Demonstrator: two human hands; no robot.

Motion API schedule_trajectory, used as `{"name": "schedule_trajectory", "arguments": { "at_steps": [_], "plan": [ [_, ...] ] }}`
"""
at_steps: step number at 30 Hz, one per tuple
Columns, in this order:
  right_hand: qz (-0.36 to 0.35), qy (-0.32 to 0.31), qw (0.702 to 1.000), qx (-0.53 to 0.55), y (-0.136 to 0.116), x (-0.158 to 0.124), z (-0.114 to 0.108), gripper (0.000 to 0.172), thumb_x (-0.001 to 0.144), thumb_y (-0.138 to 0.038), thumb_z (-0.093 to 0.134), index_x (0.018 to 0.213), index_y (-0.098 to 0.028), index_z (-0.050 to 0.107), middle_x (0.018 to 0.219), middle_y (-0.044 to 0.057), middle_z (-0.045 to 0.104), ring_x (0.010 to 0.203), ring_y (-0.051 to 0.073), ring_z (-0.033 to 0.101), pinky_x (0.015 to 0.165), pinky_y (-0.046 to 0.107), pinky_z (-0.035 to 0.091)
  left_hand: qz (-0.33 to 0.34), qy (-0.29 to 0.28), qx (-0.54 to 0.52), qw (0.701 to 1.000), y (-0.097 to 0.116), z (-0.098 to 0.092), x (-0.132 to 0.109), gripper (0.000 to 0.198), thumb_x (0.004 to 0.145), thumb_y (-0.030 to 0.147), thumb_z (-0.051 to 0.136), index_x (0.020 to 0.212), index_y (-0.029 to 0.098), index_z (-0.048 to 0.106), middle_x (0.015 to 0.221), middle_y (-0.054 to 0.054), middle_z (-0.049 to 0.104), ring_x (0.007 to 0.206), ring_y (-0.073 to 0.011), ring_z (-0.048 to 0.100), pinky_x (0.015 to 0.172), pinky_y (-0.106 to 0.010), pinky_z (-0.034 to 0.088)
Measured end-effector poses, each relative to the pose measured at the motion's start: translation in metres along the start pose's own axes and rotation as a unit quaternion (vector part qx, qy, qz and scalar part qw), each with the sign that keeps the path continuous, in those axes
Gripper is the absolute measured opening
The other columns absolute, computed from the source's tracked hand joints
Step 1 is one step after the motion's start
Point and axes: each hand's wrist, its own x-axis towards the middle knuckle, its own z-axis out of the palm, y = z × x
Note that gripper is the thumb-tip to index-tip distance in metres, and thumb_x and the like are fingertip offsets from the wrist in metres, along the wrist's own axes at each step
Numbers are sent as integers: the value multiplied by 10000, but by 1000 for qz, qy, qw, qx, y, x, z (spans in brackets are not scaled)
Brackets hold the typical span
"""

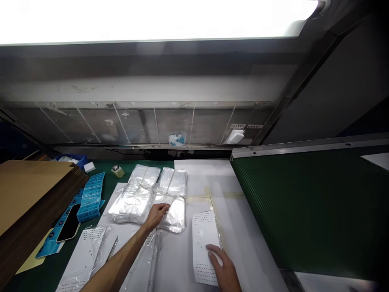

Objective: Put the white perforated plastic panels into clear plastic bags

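My left hand (157, 215) reaches over the right one of two tied bundles of clear plastic bags. Its fingers are curled and pressed together at this bag bundle (176, 215); whether a single bag is pinched between them is hidden. The other bag bundle (133, 202) lies just to the left. My right hand (224, 265) grips the right side of a white printed card (203, 231), thumb and fingertips on its face. Below my left forearm lies a clear bag with a printed card inside (139, 259). Another bagged card (82, 257) is further left, with metal tweezers or scissors (112, 248) beside it.
At left stand a stack of brown cardboard (33, 182), a phone (69, 223) and blue label sheets (91, 196). A small glass jar (118, 171) sits behind the bags. A green ribbed conveyor belt (310, 202) runs along the right. Overhead hangs a bright lamp (152, 20).
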Motion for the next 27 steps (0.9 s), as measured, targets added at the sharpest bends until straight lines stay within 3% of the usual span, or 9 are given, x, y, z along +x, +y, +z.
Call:
{"name": "schedule_trajectory", "arguments": {
  "at_steps": [4,8,12,16,19,23,27],
  "plan": [
    [-89,18,991,-93,-42,-1,22,351,817,-492,461,924,-236,676,946,56,628,907,230,599,798,314,482,-25,-25,-130,991,36,-5,-33,346,741,459,621,792,117,638,824,-94,642,799,-217,594,746,-341,500],
    [-174,-14,977,-119,-89,-6,56,265,779,-493,558,842,-255,655,907,15,589,823,185,589,762,276,460,-52,-54,-227,971,63,9,-84,289,742,414,659,760,141,566,771,-59,605,749,-181,590,744,-335,502],
    [-236,-61,961,-128,-105,-13,70,304,886,-412,419,766,-232,631,834,15,553,737,149,567,692,239,443,-90,-35,-372,923,63,14,-122,290,704,354,723,708,144,523,781,-57,581,783,-177,569,768,-326,479],
    [-203,-43,968,-138,-97,-10,64,313,888,-416,404,758,-231,621,819,13,548,708,156,556,677,260,437,-136,-51,-439,887,49,5,-140,335,695,371,726,675,162,465,701,-13,509,713,-150,536,714,-310,462],
    [-179,-43,973,-142,-96,-3,54,313,873,-449,420,772,-240,630,807,4,572,732,171,568,698,283,448,-116,-92,-380,913,43,2,-143,392,630,408,751,690,179,438,630,21,475,588,-124,493,601,-267,422],
    [-147,-71,982,-90,-101,-3,22,293,821,-480,502,927,-252,652,1008,21,625,976,220,573,848,319,452,-69,-36,-147,986,48,2,-136,312,703,399,680,867,186,521,561,42,487,505,-128,483,485,-223,341],
    [-56,-25,998,20,-94,-24,-30,405,763,-508,562,1074,-252,606,1228,78,555,1101,285,527,807,340,493,-41,-15,-27,999,58,3,-126,408,822,469,509,1108,184,567,509,47,509,476,-165,533,537,-273,412]
  ]
}}
